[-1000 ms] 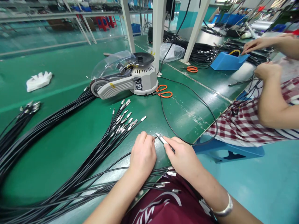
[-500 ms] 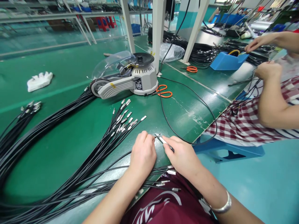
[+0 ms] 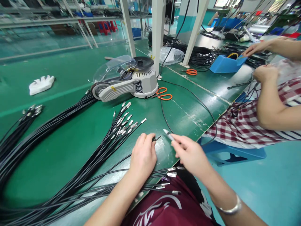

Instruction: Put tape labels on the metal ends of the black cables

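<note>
My left hand (image 3: 143, 155) is closed on a black cable, whose thin dark end (image 3: 157, 138) sticks out past the fingertips. To its right, my right hand (image 3: 189, 153) holds a small knife-like tool (image 3: 168, 134) with a pale tip pointing up and left; the tip is apart from the cable end. Black cables (image 3: 103, 147) with silver metal connectors (image 3: 124, 125) fan out on the green table beyond my left hand. More cables run beneath my left wrist, their connectors (image 3: 171, 174) lying at the table edge near my body.
A grey machine (image 3: 143, 81) with a black disc stands beyond the cables, orange scissors (image 3: 164, 94) beside it. A white glove (image 3: 41, 85) lies far left. At right, a person in a checked garment (image 3: 244, 125) works near a blue dispenser (image 3: 227, 64).
My right hand has moved right with the tool, pulling its tip away from the cable end. The left hand remains nearly in place. The other person's hands have shifted slightly left.
</note>
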`<state>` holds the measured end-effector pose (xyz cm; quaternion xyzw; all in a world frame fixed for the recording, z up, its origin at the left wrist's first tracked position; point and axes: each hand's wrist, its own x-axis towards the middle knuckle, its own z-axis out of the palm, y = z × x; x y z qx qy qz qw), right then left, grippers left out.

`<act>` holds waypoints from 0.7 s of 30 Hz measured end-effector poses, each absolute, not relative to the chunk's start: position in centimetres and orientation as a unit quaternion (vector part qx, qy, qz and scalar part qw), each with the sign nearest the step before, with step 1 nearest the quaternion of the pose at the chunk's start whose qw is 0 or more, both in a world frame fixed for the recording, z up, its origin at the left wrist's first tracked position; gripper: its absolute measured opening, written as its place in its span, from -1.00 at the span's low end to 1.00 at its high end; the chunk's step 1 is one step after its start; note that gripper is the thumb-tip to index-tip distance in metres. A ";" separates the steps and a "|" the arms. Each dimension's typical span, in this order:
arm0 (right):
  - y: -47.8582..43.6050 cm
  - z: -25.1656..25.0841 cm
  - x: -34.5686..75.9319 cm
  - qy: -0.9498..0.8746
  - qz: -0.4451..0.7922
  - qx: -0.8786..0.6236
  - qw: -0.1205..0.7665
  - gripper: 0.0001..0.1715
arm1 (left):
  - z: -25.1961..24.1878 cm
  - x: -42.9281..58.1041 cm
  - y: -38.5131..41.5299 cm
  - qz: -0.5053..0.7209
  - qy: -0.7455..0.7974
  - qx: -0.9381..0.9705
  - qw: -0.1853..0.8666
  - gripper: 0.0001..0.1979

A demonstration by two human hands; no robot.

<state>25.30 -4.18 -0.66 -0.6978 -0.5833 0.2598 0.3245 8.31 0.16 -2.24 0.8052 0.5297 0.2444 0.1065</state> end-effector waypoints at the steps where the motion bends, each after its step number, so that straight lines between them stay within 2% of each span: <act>1: -3.7 -0.4 26.6 -0.581 0.236 -0.710 0.322 -0.61 | -2.2 8.3 0.2 0.248 0.525 0.806 0.114 -0.74; 4: -1.0 -0.3 30.9 -0.628 0.096 -0.732 0.248 -0.66 | -2.0 8.0 0.5 0.288 0.511 0.796 0.151 -0.75; 7: 2.1 -0.8 33.5 -0.672 0.030 -0.716 0.187 -0.66 | -1.6 7.6 0.7 0.344 0.508 0.760 0.214 -0.82; 9: 3.4 -1.0 33.6 -0.677 0.010 -0.711 0.189 -0.67 | -1.3 7.4 0.6 0.363 0.515 0.734 0.251 -0.87; 11: 3.5 -0.7 32.3 -0.663 0.011 -0.706 0.249 -0.70 | -0.9 7.3 0.3 0.372 0.526 0.713 0.277 -0.89; 13: 2.7 0.0 30.2 -0.647 0.108 -0.675 0.337 -0.70 | -0.5 7.3 0.0 0.377 0.535 0.696 0.294 -0.91; 14: 2.1 0.4 29.0 -0.639 0.206 -0.644 0.368 -0.69 | -0.3 7.3 -0.1 0.381 0.538 0.689 0.301 -0.92; 16: 1.0 1.0 26.8 -0.609 0.390 -0.575 0.383 -0.68 | 0.1 7.4 -0.3 0.389 0.538 0.681 0.310 -0.91; 17: 0.6 1.2 25.9 -0.596 0.444 -0.551 0.380 -0.69 | 0.3 7.4 -0.4 0.391 0.535 0.680 0.314 -0.89; 19: 0.1 1.4 24.7 -0.587 0.474 -0.535 0.380 -0.74 | 0.8 7.4 -0.4 0.392 0.527 0.680 0.327 -0.85; 21: -0.1 1.5 24.2 -0.598 0.453 -0.537 0.385 -0.79 | 1.2 7.4 -0.4 0.393 0.519 0.672 0.353 -0.86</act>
